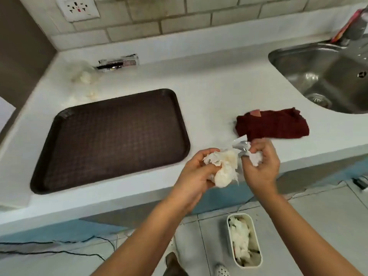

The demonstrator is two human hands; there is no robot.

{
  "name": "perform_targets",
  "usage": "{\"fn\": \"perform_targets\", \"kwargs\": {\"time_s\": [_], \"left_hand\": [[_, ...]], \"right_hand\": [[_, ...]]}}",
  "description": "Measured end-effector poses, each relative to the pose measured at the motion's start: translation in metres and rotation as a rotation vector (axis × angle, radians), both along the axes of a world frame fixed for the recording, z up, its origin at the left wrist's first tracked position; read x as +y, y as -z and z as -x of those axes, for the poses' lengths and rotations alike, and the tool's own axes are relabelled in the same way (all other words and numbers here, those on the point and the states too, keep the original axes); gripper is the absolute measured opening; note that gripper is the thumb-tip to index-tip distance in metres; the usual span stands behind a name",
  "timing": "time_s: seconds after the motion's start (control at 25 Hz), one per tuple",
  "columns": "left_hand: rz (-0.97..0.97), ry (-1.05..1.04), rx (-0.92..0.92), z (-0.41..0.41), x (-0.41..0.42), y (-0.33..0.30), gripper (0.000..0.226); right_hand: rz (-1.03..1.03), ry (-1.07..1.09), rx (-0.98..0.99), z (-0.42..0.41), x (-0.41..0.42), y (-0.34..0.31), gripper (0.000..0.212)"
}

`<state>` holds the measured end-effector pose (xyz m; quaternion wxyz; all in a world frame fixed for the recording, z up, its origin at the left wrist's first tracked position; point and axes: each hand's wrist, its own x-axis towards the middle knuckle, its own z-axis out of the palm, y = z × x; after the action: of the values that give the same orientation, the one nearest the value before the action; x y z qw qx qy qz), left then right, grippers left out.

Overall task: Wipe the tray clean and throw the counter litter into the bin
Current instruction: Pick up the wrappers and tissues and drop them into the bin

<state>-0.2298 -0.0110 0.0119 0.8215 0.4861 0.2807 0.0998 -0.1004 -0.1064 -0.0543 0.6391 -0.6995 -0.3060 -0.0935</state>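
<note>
A dark brown tray [111, 136] lies bare on the white counter [209, 88]. My left hand [191, 176] grips a wad of crumpled white tissue [284, 170] over the counter's front edge. Beside it, my right hand [262, 166] pinches a silvery wrapper [242, 145] and a scrap of white paper. A dark red cloth [272, 126] lies on the counter just beyond my right hand. A white bin [244, 240] stands on the floor below, holding white paper litter. More litter sits behind the tray: a clear plastic bag [83, 75] and a torn wrapper [118, 62].
A steel sink [326, 76] with a tap is set into the counter at the right. A wall socket [76, 6] sits on the tiled wall. Black cables [59, 248] run across the floor at the left. My feet show beside the bin.
</note>
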Motion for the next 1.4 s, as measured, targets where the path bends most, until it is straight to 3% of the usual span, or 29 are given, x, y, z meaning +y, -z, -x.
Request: {"fn": "perform_targets", "kwargs": {"time_s": [0.08,0.2,0.32,0.52,0.76,0.92,1.04,1.2,1.4], "left_hand": [[0.033,0.046,0.1,0.004,-0.041,0.029,0.033],[0.103,0.1,0.309,0.004,-0.087,0.086,0.035],[0.137,0.139,0.501,0.001,-0.11,0.151,0.028],[0.111,0.201,0.656,-0.026,-0.117,0.268,0.025],[0.138,0.218,0.794,-0.072,-0.136,0.402,0.03],[0.101,0.269,0.861,-0.093,-0.159,0.484,0.035],[-0.036,0.326,0.903,-0.104,-0.175,0.53,0.037],[-0.299,0.252,0.97,-0.12,-0.187,0.56,0.037],[-0.219,0.694,0.964,-0.112,-0.194,0.601,0.061]], "right_hand": [[-0.019,0.035,-0.023,0.001,-0.039,0.022,0.014],[0.055,0.095,0.104,0.01,-0.1,0.07,0.015],[0.126,0.137,0.33,0.023,-0.147,0.133,0.014],[0.28,0.316,0.791,0.034,-0.19,0.256,0.049],[0.524,0.428,1.028,0.038,-0.204,0.398,0.046],[0.586,0.511,1.15,0.037,-0.219,0.461,0.027],[0.663,0.461,1.154,0.036,-0.224,0.499,0.022],[0.813,0.387,1.188,0.033,-0.223,0.54,0.028],[0.876,0.168,1.281,0.038,-0.223,0.563,0.064]]}}
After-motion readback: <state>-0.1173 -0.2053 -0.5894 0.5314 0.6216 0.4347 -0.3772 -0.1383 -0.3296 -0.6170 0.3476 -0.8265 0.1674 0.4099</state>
